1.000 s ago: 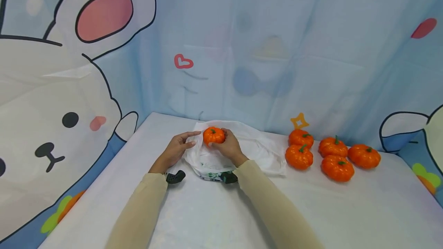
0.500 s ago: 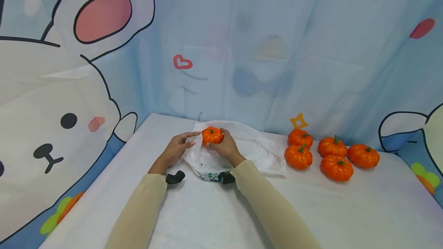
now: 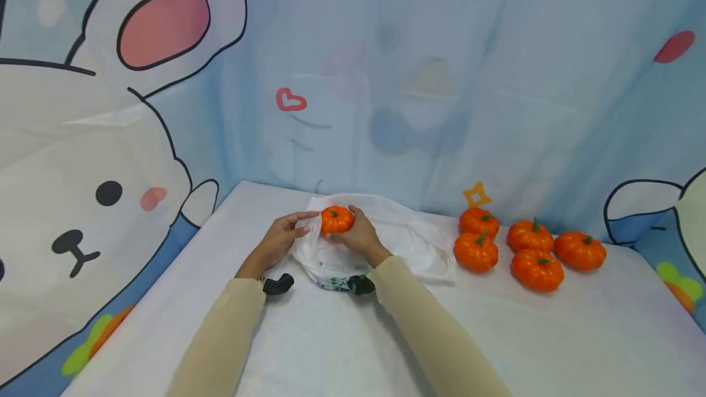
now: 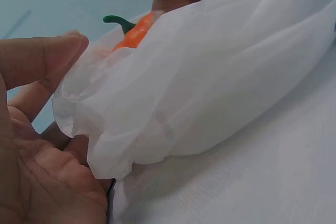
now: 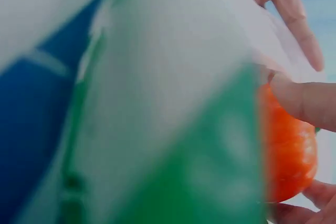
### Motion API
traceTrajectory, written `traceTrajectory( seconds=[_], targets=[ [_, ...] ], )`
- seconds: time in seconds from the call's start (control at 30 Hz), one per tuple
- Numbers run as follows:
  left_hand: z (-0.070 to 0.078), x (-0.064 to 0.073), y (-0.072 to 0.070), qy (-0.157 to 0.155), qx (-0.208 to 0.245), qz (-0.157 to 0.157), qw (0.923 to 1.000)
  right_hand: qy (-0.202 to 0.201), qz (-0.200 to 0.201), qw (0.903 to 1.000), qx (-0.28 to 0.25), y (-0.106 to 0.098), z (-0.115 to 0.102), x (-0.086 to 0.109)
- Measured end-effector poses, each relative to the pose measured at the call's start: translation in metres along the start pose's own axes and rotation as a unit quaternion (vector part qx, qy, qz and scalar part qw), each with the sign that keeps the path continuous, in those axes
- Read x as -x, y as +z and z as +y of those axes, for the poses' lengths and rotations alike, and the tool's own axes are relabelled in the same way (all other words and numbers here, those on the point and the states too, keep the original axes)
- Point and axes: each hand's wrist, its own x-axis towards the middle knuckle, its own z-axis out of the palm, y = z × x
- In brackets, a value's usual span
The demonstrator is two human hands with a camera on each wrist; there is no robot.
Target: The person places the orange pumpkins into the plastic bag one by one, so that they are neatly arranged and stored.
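Note:
A small orange toy pumpkin (image 3: 337,220) with a green stem is at the mouth of a white plastic bag (image 3: 397,234). My right hand (image 3: 361,238) grips it from the right, and in the right wrist view the thumb lies across the pumpkin (image 5: 289,153). On the other side, my left hand (image 3: 278,241) holds the bag's edge between thumb and fingers. The left wrist view shows the thin bag (image 4: 173,87) covering most of the pumpkin (image 4: 137,32), its stem sticking out above. Printed green and blue bag film fills much of the right wrist view.
Several more orange pumpkins (image 3: 537,269) stand in a group on the white table (image 3: 331,348), right of the bag. A blue cartoon curtain (image 3: 419,78) rises behind the table. Dark wrist devices (image 3: 278,284) sit below the hands.
The right hand and its pumpkin have shifted slightly left and down, closer to the left hand at the bag's mouth. The left hand and the other pumpkins have stayed in place.

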Motion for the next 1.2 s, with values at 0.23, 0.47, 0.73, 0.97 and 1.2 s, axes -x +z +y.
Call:
traceTrajectory(
  seconds=[0.23, 0.47, 0.73, 0.97, 1.2],
  targets=[
    [0.003, 0.001, 0.003, -0.007, -0.002, -0.003, 1.0000, -0.040, -0.003, 0.9987, -0.031, -0.026, -0.004, 0.026],
    [0.002, 0.004, 0.002, -0.011, 0.001, 0.000, 0.9999, -0.103, -0.002, 0.9947, 0.006, -0.073, 0.010, 0.078],
    [0.003, 0.002, 0.005, -0.015, 0.011, -0.001, 0.9998, -0.167, 0.152, 0.9740, 0.021, -0.147, 0.059, 0.134],
    [0.000, 0.001, 0.007, 0.007, -0.004, -0.015, 0.9999, -0.049, 0.377, 0.9182, -0.112, -0.226, 0.119, 0.156],
    [0.002, 0.002, 0.002, -0.001, -0.004, -0.014, 0.9999, 0.110, 0.317, 0.9307, -0.146, -0.270, 0.169, 0.146]
  ],
)
